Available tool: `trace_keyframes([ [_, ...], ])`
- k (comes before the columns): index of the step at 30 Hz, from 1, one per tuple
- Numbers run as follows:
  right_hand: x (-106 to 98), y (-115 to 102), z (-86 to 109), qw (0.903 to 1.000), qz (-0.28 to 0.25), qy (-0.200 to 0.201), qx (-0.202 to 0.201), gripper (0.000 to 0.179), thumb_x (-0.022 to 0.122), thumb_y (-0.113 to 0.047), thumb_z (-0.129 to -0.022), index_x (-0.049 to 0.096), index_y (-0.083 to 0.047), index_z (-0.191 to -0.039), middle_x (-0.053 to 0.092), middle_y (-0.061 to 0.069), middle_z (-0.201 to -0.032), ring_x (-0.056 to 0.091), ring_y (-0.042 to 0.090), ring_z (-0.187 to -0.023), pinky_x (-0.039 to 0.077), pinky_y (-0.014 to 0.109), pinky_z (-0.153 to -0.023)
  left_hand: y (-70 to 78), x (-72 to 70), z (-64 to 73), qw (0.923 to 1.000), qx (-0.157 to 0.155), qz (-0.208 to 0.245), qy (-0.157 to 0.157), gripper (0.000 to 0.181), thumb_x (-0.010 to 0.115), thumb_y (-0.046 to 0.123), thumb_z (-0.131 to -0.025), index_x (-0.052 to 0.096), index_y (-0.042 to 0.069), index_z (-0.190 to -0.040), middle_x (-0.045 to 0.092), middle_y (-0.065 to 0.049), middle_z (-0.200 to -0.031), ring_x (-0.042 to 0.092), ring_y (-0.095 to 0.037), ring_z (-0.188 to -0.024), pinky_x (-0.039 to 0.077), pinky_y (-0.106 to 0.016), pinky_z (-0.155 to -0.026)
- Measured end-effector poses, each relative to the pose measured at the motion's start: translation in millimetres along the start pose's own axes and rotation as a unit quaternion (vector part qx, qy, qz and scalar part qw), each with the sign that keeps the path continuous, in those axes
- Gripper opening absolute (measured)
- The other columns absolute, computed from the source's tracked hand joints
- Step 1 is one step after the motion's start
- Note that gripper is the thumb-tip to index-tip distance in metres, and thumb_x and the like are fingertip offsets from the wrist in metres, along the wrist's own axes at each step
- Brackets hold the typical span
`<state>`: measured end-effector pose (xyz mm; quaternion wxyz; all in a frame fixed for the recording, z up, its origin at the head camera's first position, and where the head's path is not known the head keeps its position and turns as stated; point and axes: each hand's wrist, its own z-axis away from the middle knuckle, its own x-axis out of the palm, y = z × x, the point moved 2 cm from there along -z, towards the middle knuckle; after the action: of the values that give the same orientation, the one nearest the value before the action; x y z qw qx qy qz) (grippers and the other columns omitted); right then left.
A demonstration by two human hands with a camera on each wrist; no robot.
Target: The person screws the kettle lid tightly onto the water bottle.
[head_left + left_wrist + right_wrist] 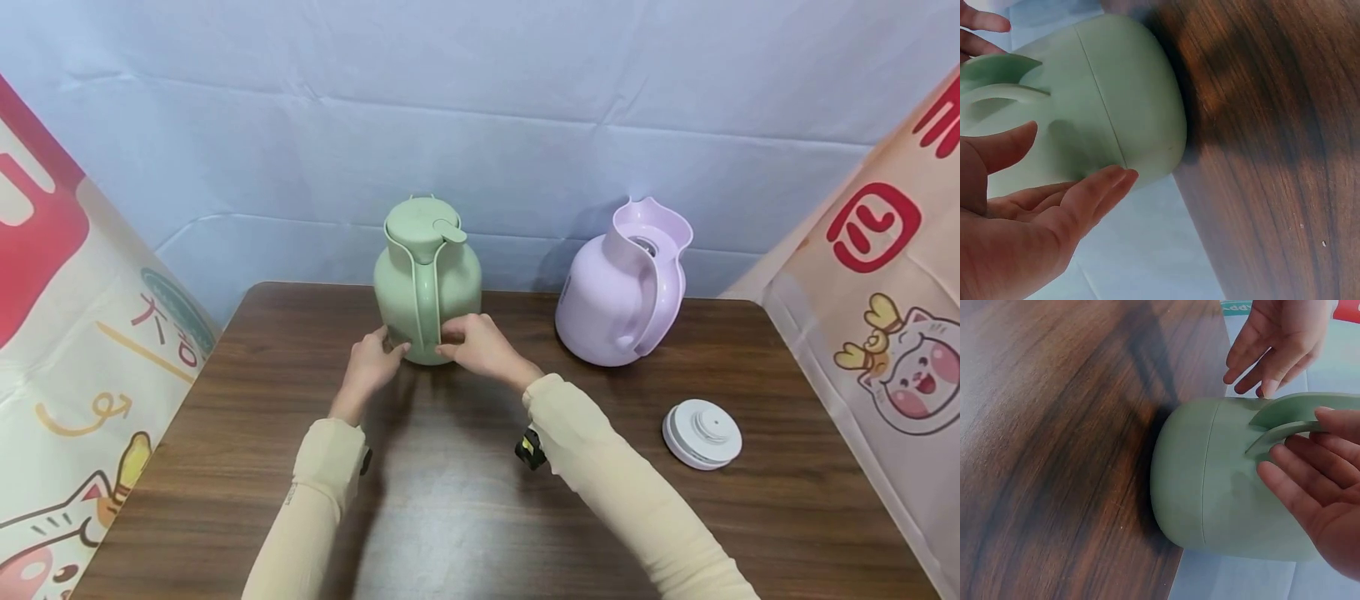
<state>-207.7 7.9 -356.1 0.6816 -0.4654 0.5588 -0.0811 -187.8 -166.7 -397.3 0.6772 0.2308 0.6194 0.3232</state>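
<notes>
Pale sleeves (330, 475) reach in from the near edge, and between the two hands, towards the back of the wooden surface (465, 533) and left of its middle, a green jug (397, 287) stands upright. Its handle (427, 308) faces the person, a placing that probably puts it within easy reach of either side. The left hand (371, 367) lies by the jug's left flank, thumb well apart from nearly straight fingers (1100, 190); their tips lie against or just beside the wall, gripping nothing. The right hand (483, 346) sits at the other side near the handle, its fingers loosely bent and spread, with no hold on anything; whether the thumb touches the handle I cannot tell. Flanking the body low down would suit steadying the jug, though no squeeze shows. On top, a green lid (420, 218) fills the mouth, its tab (450, 231) pointing to the right and towards the person. Well apart to the right, a lilac jug (600, 300) stands upright with its mouth uncovered. Nearer the person, a white disc (702, 433) rests flat, stepped face up; it may be that jug's stopper, laid this way so that it stays put. Behind everything hangs a pale blue cloth (465, 158).
</notes>
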Motion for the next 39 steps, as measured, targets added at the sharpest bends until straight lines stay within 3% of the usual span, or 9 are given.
trace_keyframes([
  [7,-2,6,9.9,0.9999,-0.015,0.002,0.006,0.018,0.066,-0.007,-0.082,0.069,0.0,-0.097,0.069,0.007,-0.09,0.064,0.015,-0.084,0.049,0.025,-0.072,0.9,4.4,3.8,0.9999,0.0,-0.012,-0.001,0.057,0.053,0.023,-0.092,0.035,-0.011,-0.133,0.058,-0.02,-0.098,0.055,-0.033,-0.092,0.042,-0.043,-0.077],
  [10,-2,10,16.3,0.9999,-0.013,0.001,0.008,0.017,0.065,-0.007,-0.082,0.069,0.001,-0.096,0.069,0.006,-0.087,0.064,0.014,-0.082,0.049,0.025,-0.071,0.3,7.7,6.8,0.9999,-0.01,-0.004,-0.012,0.057,0.052,0.024,-0.093,0.033,-0.009,-0.135,0.056,-0.024,-0.111,0.052,-0.035,-0.103,0.042,-0.045,-0.083],
  [14,0,18,25.7,0.9996,-0.016,0.003,0.024,0.014,0.063,-0.007,-0.083,0.069,0.0,-0.094,0.068,0.005,-0.085,0.064,0.016,-0.08,0.049,0.026,-0.069,-0.9,12.4,11.9,0.9993,-0.023,0.005,-0.028,0.056,0.052,0.025,-0.093,0.035,-0.006,-0.136,0.045,-0.025,-0.129,0.039,-0.039,-0.121,0.036,-0.049,-0.094],
  [24,13,39,45.1,0.9986,0.004,0.016,0.05,0.01,0.064,-0.006,-0.08,0.069,-0.002,-0.088,0.065,0.0,-0.073,0.058,0.01,-0.065,0.047,0.026,-0.063,-3.8,29.6,25.0,0.9999,0.006,-0.004,-0.009,0.039,0.059,0.022,-0.089,0.055,-0.002,-0.119,0.062,-0.014,-0.1,0.056,-0.031,-0.095,0.043,-0.044,-0.08],
  [30,18,46,54.9,0.999,0.021,0.012,0.037,0.012,0.063,-0.003,-0.078,0.067,0.001,-0.088,0.062,-0.001,-0.066,0.053,0.007,-0.057,0.045,0.026,-0.06,-2.9,35.7,31.4,0.9993,0.024,-0.015,-0.025,0.038,0.06,0.022,-0.088,0.057,-0.004,-0.116,0.063,-0.016,-0.101,0.057,-0.031,-0.097,0.044,-0.044,-0.081],
  [39,16,50,68.3,0.9977,0.042,-0.016,0.051,0.014,0.064,-0.002,-0.078,0.065,0.002,-0.092,0.058,-0.002,-0.065,0.051,0.007,-0.057,0.044,0.025,-0.058,0.2,42.6,38.8,0.9976,0.033,-0.022,-0.056,0.037,0.061,0.023,-0.088,0.058,-0.001,-0.117,0.062,-0.013,-0.103,0.056,-0.029,-0.099,0.044,-0.043,-0.082],
])
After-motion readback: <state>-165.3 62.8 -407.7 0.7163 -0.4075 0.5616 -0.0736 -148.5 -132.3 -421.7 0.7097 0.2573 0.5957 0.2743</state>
